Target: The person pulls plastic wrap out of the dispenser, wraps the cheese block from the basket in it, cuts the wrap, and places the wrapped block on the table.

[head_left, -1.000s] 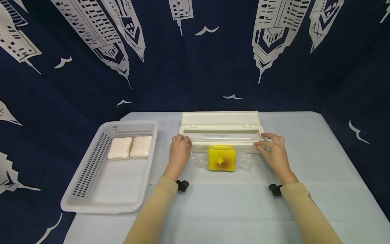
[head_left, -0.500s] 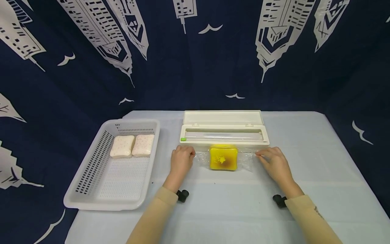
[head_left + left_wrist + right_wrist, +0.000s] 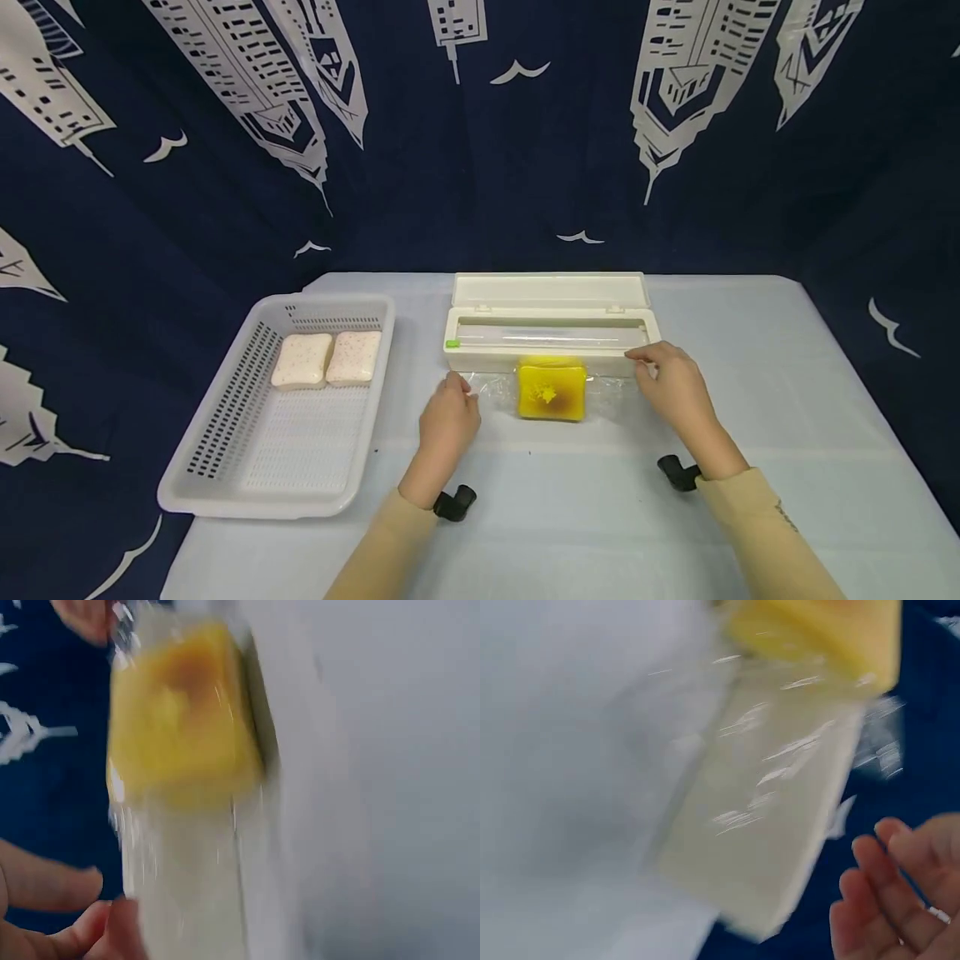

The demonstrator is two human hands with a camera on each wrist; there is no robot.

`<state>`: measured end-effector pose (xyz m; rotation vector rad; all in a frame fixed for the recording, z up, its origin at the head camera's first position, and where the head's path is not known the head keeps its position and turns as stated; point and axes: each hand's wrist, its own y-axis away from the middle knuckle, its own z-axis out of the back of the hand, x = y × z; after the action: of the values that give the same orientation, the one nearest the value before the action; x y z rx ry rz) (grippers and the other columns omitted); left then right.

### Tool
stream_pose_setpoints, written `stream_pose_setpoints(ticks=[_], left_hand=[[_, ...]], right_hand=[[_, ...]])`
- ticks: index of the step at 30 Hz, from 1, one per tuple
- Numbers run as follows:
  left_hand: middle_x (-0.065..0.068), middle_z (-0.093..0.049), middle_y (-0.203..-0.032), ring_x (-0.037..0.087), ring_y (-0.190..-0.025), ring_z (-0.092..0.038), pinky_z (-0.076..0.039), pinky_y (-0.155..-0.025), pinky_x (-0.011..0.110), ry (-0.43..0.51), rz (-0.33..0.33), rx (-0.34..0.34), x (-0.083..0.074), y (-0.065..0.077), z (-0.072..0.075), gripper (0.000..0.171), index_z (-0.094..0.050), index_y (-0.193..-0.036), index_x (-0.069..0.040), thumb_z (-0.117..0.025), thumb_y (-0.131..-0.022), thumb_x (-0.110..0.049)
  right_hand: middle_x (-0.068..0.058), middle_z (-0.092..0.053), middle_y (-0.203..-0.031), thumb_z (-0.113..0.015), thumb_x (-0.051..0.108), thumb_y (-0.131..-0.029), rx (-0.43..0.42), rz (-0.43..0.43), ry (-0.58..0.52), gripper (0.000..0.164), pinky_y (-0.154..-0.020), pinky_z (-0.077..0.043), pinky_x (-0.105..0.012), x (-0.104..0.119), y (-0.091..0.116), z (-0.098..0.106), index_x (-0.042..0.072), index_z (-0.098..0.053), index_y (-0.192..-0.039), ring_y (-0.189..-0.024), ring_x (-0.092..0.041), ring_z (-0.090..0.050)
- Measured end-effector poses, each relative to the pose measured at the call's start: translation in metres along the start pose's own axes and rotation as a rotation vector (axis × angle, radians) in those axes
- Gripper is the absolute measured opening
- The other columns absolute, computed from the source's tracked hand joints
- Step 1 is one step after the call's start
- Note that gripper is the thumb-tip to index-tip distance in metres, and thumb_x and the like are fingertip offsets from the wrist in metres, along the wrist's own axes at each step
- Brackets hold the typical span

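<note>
A yellow rounded-square block with a flower-like mark lies in front of the cream film dispenser. Clear plastic film spreads out at both sides of the block. My left hand is beside the film's left end, fingers loosely bent; in the left wrist view the block is blurred. Near the dispenser's right front corner is my right hand, its thumb and fingers apart around nothing visible; the right wrist view shows its fingers relaxed beyond the dispenser's end.
Left of the hands stands a white perforated basket with two pale speckled slabs in it. Behind the dispenser its lid stands open, and a green cutter slider sits at its left. A patterned dark curtain hangs behind the table.
Both hands came down from the dispenser's ends to the film's sides. Since then my left hand has dropped toward me, and the right has risen slightly to the dispenser's front corner.
</note>
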<state>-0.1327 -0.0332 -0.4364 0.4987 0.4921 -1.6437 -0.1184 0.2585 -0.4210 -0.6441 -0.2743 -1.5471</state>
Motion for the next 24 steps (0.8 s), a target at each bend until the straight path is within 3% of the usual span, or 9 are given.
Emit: stream_pose_setpoints(ticks=[2, 5, 7, 8, 12, 17, 20, 24], left_hand=[[0.012, -0.066, -0.086, 0.022, -0.071, -0.061, -0.047, -0.059, 0.031, 0.221, 0.044, 0.173, -0.005, 0.007, -0.009, 0.015, -0.057, -0.098, 0.000, -0.065, -0.093, -0.012], [0.012, -0.070, -0.094, 0.016, -0.074, -0.061, -0.050, -0.064, 0.026, 0.538, 0.182, 0.443, -0.012, 0.014, -0.037, 0.021, -0.056, -0.108, 0.002, -0.060, -0.097, -0.016], [0.015, -0.070, -0.102, 0.016, -0.080, -0.064, -0.055, -0.070, 0.027, 0.733, 0.291, 0.542, -0.016, 0.016, -0.057, 0.026, -0.055, -0.116, 0.005, -0.056, -0.099, -0.015], [0.016, -0.070, -0.107, 0.017, -0.085, -0.066, -0.057, -0.075, 0.028, 0.813, 0.334, 0.559, -0.017, 0.016, -0.065, 0.030, -0.055, -0.120, 0.007, -0.054, -0.100, -0.015], [0.025, -0.061, -0.127, 0.031, -0.116, -0.063, -0.051, -0.100, 0.037, 1.096, 0.435, 0.552, -0.020, 0.015, -0.081, 0.039, -0.050, -0.130, 0.014, -0.046, -0.102, -0.013], [0.030, -0.051, -0.138, 0.035, -0.131, -0.052, -0.043, -0.109, 0.039, 1.287, 0.488, 0.477, -0.023, 0.013, -0.082, 0.043, -0.043, -0.135, 0.018, -0.043, -0.103, -0.009], [0.029, -0.050, -0.135, 0.034, -0.128, -0.053, -0.043, -0.110, 0.041, 1.300, 0.489, 0.396, -0.023, 0.014, -0.077, 0.042, -0.040, -0.133, 0.017, -0.046, -0.102, -0.010], [0.019, -0.055, -0.115, 0.025, -0.107, -0.060, -0.051, -0.099, 0.039, 1.146, 0.437, 0.229, -0.018, 0.016, -0.069, 0.038, -0.041, -0.121, 0.008, -0.057, -0.099, -0.019]], right_hand=[[-0.021, -0.066, -0.117, -0.057, 0.007, -0.094, 0.062, 0.063, -0.010, 0.023, -0.093, -0.047, -0.056, 0.013, -0.009, -0.004, -0.001, -0.069, -0.113, -0.112, -0.040, -0.056], [-0.019, -0.064, -0.125, -0.062, 0.013, -0.095, 0.170, 0.158, 0.003, 0.028, -0.103, -0.043, -0.055, 0.032, -0.019, -0.019, 0.000, -0.067, -0.120, -0.121, -0.039, -0.053], [-0.018, -0.064, -0.126, -0.065, 0.014, -0.094, 0.219, 0.213, 0.028, 0.033, -0.106, -0.042, -0.053, 0.039, -0.023, -0.031, 0.000, -0.065, -0.123, -0.122, -0.037, -0.054], [-0.017, -0.064, -0.126, -0.066, 0.014, -0.093, 0.232, 0.232, 0.040, 0.034, -0.106, -0.043, -0.053, 0.042, -0.024, -0.036, 0.000, -0.065, -0.124, -0.122, -0.037, -0.054], [-0.016, -0.067, -0.118, -0.068, 0.010, -0.091, 0.234, 0.275, 0.069, 0.031, -0.099, -0.049, -0.049, 0.043, -0.022, -0.051, -0.001, -0.067, -0.120, -0.111, -0.034, -0.060], [-0.012, -0.068, -0.105, -0.070, 0.005, -0.089, 0.152, 0.336, 0.062, 0.023, -0.087, -0.055, -0.042, 0.042, -0.014, -0.056, -0.001, -0.072, -0.112, -0.096, -0.029, -0.064], [-0.011, -0.068, -0.101, -0.071, 0.004, -0.088, 0.105, 0.339, 0.029, 0.023, -0.081, -0.056, -0.040, 0.044, -0.006, -0.056, -0.001, -0.072, -0.110, -0.090, -0.026, -0.064], [-0.011, -0.067, -0.100, -0.073, 0.007, -0.087, 0.077, 0.242, -0.071, 0.031, -0.078, -0.057, -0.040, 0.049, 0.010, -0.057, -0.002, -0.068, -0.116, -0.090, -0.026, -0.066]])
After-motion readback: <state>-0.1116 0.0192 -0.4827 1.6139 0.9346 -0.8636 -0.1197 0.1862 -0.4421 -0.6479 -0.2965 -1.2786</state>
